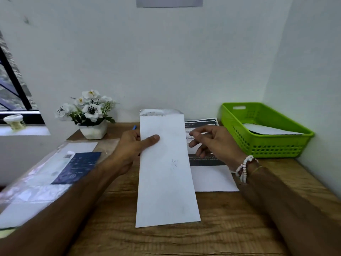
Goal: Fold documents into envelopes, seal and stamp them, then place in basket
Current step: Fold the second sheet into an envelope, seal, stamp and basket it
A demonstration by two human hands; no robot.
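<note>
wooden desk (166, 241): left hand (129, 150) fingers pinch one envelope (166, 169), right hand (215, 143) spread empty.

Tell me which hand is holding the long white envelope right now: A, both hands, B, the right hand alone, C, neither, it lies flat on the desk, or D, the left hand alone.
D: the left hand pinches the white envelope at its left edge with the thumb on top, while the right hand hovers open beside it, apart from it.

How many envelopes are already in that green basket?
1 that shows: a white envelope lying flat in the green basket at the desk's far right. Others may lie hidden beneath it.
</note>
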